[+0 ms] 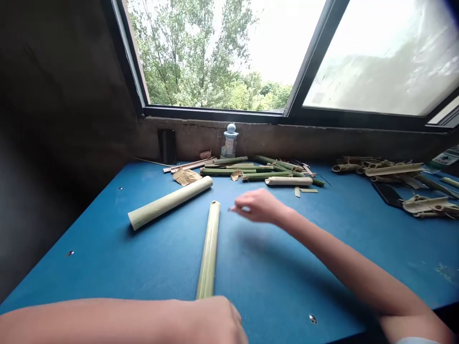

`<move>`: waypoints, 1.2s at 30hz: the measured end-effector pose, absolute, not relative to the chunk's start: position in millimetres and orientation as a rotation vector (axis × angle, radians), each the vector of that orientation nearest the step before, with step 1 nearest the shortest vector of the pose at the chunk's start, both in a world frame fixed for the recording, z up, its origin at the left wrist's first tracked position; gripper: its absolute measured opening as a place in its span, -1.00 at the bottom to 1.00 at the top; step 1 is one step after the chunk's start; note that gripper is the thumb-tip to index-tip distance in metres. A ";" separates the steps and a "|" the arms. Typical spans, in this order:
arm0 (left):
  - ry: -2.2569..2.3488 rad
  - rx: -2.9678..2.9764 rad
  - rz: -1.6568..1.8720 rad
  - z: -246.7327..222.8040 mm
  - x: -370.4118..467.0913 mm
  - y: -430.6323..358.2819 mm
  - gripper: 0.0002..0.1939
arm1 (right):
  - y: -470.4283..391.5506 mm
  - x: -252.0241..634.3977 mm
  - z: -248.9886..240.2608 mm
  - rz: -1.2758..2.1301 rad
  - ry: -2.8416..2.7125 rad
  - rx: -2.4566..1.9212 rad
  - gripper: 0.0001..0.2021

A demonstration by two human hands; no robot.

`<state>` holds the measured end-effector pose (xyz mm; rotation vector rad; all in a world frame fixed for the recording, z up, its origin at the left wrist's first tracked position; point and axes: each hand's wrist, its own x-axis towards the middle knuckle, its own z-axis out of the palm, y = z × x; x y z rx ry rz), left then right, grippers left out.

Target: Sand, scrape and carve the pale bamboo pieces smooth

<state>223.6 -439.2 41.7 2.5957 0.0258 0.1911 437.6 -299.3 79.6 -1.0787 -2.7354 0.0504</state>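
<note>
A pale green bamboo stalk (pixel 211 243) points away from me over the blue table, its far end resting at mid-table. My left hand (pixel 217 320) is closed over its near end at the bottom of the view, fingers mostly hidden. To the right of the stalk's far tip, my right hand (pixel 256 205) hovers above the table, thumb and finger pinched. A tiny dark tip pokes out of that pinch, too small and blurred to name. A thicker bamboo tube (pixel 170 201) lies slantwise to the left, apart from both hands.
Cut green bamboo pieces (pixel 265 176) lie along the back, with a dry leaf (pixel 186 176) beside them. A blue-topped bottle (pixel 229 141) and a black upright object (pixel 167 146) stand by the wall. Bamboo scraps (pixel 394 169) pile up at right. Bolts (pixel 312 319) dot the table (pixel 143 282).
</note>
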 end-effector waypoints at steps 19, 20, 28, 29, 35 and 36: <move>1.003 3.106 -0.046 67.8 154.6 -301.8 -0.41 | -273.2 523.0 34.6 0.103 -2.112 -1.790 -0.67; 0.977 3.080 -0.046 68.3 155.4 -299.8 -0.36 | -273.4 523.7 35.0 0.121 -2.099 -1.778 -0.69; 1.384 3.072 0.098 52.8 179.3 -310.1 -0.38 | -270.0 528.4 49.8 0.426 -1.940 -1.574 -0.77; 1.431 3.072 0.103 51.4 179.5 -312.5 -0.42 | -271.3 526.9 53.4 0.481 -1.939 -1.537 -0.77; 1.331 3.033 0.191 37.0 184.0 -295.1 -0.40 | -300.8 500.1 68.6 0.566 -1.988 -1.361 -0.69; 1.355 2.997 0.211 35.2 187.6 -290.9 -0.47 | -307.0 494.8 68.5 0.545 -2.011 -1.350 -0.69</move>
